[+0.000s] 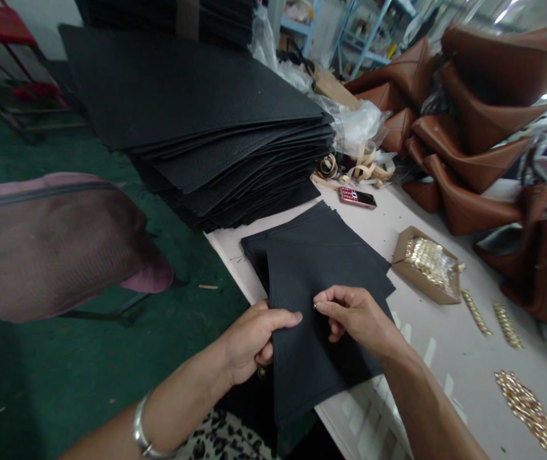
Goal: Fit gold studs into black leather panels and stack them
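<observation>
Closest is a spotted cloth (225, 437), at the bottom. A silver bangle (140, 425) goes around the left wrist. The left hand (249, 345) grips the side of a black sheet (312, 268), with the thumb on top and the other fingers bent by its edge. A bit of something gold (261, 371) peeks out under those fingers. The right hand (354, 316) has its thumb and pointing finger pinched together on a tiny gold piece (315, 306), right over the middle of the sheet. I can't tell if the piece touches it. The sheet's near corner sticks out past the edge of the white table (475, 396), and its far part lies on more black sheets (335, 223).

On the right are a gold pile (532, 412), two short gold rows (507, 326) and an open box (417, 281) full of gold bits. Farther off sits a little red phone (357, 198), beside a tall black stack (197, 108). Brown leather things (475, 160) are heaped at the right. Way back stand blue shelves (369, 51).
</observation>
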`<state>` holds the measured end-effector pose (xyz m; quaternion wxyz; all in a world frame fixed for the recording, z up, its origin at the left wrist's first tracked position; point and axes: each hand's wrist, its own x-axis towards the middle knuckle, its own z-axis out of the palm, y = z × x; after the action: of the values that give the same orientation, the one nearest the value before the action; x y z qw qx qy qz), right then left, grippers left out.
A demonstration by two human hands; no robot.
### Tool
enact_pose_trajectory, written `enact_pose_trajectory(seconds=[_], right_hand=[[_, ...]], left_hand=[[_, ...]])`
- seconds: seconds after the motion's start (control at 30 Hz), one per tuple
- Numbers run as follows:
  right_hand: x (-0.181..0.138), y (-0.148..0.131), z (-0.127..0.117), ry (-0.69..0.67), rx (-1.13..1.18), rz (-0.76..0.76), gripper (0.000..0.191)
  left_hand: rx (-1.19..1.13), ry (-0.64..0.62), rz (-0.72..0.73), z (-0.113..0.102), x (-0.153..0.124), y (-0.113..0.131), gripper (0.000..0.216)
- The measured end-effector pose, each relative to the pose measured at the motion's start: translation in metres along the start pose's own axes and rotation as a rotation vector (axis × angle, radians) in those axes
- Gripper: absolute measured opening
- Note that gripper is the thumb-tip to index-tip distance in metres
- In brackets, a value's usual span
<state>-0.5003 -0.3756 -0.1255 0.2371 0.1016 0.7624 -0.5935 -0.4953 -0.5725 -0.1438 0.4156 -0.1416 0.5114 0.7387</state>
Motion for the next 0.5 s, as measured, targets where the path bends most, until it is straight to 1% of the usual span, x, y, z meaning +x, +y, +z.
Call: enact_pose_trajectory(seconds=[0.17,0.3,0.4,0.5], right_hand=[[0.000,0.004,0.002,-0.008,-0.037,-0.031,0.027],[0.003,0.008,0.003,0.006,-0.026,-0.048,0.028],[0.004,0.009,0.005,0.062,-0.020,-0.064,0.032],[-0.007,0.007,0.007,0.172,-0.046,-0.110,0.034]], left_hand=[[0.019,-0.011,0.023,-0.001,0.000,-0.003,0.026],[0.062,0.023,0.063,-0.001,0.001,-0.006,0.025],[0.124,0.030,0.093,-0.001,-0.003,-0.010,0.025],[0.247,0.063,0.138,-0.003,-0.009,-0.019,0.031]])
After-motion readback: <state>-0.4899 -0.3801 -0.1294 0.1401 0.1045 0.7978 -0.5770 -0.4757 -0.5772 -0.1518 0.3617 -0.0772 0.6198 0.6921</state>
